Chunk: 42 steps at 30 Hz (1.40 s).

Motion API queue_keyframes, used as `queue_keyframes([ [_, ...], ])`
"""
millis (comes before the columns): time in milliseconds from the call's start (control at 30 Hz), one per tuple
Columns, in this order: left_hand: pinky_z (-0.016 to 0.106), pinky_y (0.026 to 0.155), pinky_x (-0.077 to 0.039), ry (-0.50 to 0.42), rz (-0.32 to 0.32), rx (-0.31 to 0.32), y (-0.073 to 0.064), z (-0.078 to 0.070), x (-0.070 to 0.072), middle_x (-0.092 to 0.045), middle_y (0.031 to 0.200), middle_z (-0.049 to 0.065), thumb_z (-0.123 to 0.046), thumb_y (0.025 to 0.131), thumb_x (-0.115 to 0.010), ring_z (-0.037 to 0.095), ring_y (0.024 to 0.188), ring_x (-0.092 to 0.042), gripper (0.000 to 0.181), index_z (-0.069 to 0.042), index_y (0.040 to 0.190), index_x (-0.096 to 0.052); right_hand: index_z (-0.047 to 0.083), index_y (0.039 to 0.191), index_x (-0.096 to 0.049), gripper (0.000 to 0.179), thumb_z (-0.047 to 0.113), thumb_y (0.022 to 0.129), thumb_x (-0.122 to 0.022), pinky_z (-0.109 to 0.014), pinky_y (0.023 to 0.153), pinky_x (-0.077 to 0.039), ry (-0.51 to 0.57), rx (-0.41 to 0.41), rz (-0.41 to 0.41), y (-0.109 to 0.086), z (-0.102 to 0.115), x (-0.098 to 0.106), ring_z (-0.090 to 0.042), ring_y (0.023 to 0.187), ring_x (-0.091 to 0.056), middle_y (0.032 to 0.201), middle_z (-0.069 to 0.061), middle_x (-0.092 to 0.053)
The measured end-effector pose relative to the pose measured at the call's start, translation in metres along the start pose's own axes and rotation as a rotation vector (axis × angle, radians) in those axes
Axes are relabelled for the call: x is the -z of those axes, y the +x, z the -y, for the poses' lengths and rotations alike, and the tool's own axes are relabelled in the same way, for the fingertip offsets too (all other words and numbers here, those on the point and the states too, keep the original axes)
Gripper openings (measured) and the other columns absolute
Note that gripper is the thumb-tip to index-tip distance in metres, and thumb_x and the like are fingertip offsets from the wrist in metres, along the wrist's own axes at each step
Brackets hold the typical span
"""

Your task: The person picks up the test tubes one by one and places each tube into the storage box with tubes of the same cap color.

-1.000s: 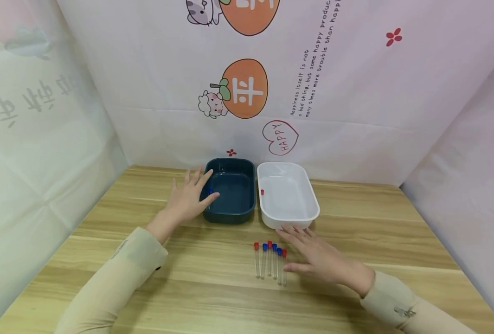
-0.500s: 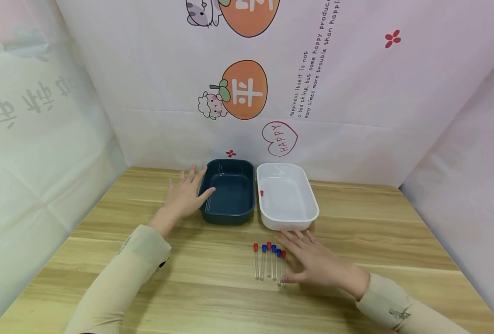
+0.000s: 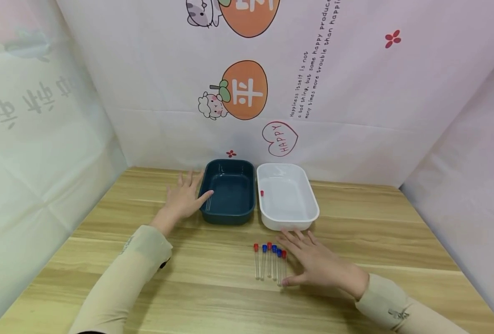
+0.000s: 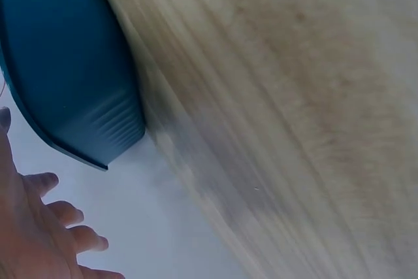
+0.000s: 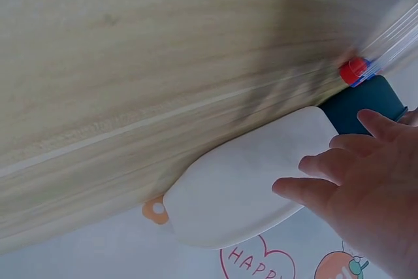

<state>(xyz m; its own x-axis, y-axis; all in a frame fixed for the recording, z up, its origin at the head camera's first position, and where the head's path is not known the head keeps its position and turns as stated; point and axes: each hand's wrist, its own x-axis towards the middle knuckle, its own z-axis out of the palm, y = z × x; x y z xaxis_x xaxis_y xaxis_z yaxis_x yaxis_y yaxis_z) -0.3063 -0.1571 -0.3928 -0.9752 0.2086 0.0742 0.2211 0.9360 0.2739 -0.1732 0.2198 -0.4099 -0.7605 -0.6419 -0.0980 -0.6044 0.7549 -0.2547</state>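
Note:
My left hand (image 3: 182,199) is spread at the left side of a dark teal basin (image 3: 230,219), its thumb reaching over the rim. In the left wrist view the fingers (image 4: 39,240) are apart and hold nothing. A clear tube (image 3: 208,205) lies along that basin's left wall, its upper end hidden by the thumb. Several clear test tubes (image 3: 262,266) with red and blue caps lie side by side on the table. Beside them my right hand (image 3: 313,260) has its fingers spread, the thumb over the lower end of the rightmost tube; whether it touches cannot be told.
A white basin (image 3: 290,222) stands right of the teal one, just beyond my right fingertips. Inside it, a red cap (image 3: 262,193) shows at the left wall. The wooden table (image 3: 205,297) ends at a printed white cloth backdrop (image 3: 343,148).
My left hand has drawn slightly left and down, and the blue cap seen earlier in the teal basin is now hidden. My right hand has shifted slightly left, its thumb now over the rightmost tube.

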Motion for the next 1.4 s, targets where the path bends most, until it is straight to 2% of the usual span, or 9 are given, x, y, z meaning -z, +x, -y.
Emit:
queue_keyframes([
  [233, 0.077, 0.112, -0.003, 0.026, 0.061, -0.003, -0.002, 0.004, -0.005, -0.002, 0.170, 0.020, -0.067, 0.104, -0.034, 0.050, 0.153, -0.001, 0.084, -0.015, 0.167, -0.013, 0.008, 0.160, -0.035, 0.105, 0.073, 0.084, -0.067, -0.071, 0.116, -0.013, -0.007, 0.007, -0.013, -0.001, -0.001, -0.001, -0.045, 0.153, -0.011, 0.169, -0.019, -0.016],
  [500, 0.078, 0.112, -0.005, 0.008, 0.102, -0.003, -0.006, 0.005, -0.008, -0.003, 0.170, 0.021, -0.069, 0.103, -0.034, 0.049, 0.153, 0.002, 0.086, -0.014, 0.167, -0.012, 0.005, 0.158, -0.038, 0.107, 0.076, 0.082, -0.066, -0.072, 0.115, -0.013, -0.016, 0.007, -0.022, -0.001, -0.003, -0.004, -0.046, 0.153, -0.012, 0.168, -0.018, -0.019],
  [733, 0.079, 0.111, -0.007, 0.012, 0.130, 0.000, -0.007, 0.008, -0.012, -0.001, 0.170, 0.021, -0.072, 0.101, -0.033, 0.049, 0.153, 0.002, 0.091, -0.015, 0.167, -0.009, 0.001, 0.154, -0.042, 0.110, 0.079, 0.080, -0.065, -0.070, 0.116, -0.013, -0.007, -0.026, -0.024, -0.002, -0.003, -0.007, -0.046, 0.153, -0.013, 0.167, -0.018, -0.021],
  [1067, 0.079, 0.111, -0.004, -0.005, 0.144, -0.013, -0.010, 0.008, -0.012, 0.000, 0.170, 0.021, -0.079, 0.095, -0.042, 0.049, 0.153, 0.004, 0.103, -0.015, 0.167, -0.007, 0.003, 0.154, -0.044, 0.112, 0.082, 0.078, -0.064, -0.068, 0.117, -0.012, 0.013, -0.079, 0.012, -0.002, -0.003, -0.012, -0.043, 0.154, -0.012, 0.168, -0.016, -0.020],
  [1400, 0.078, 0.111, 0.001, -0.012, 0.166, -0.027, -0.011, 0.008, -0.012, 0.003, 0.170, 0.019, -0.079, 0.093, -0.045, 0.049, 0.152, 0.003, 0.106, -0.014, 0.167, -0.005, 0.002, 0.155, -0.042, 0.111, 0.081, 0.080, -0.064, -0.068, 0.118, -0.010, 0.037, -0.080, 0.029, -0.001, -0.004, -0.013, -0.044, 0.153, -0.012, 0.168, -0.016, -0.020],
])
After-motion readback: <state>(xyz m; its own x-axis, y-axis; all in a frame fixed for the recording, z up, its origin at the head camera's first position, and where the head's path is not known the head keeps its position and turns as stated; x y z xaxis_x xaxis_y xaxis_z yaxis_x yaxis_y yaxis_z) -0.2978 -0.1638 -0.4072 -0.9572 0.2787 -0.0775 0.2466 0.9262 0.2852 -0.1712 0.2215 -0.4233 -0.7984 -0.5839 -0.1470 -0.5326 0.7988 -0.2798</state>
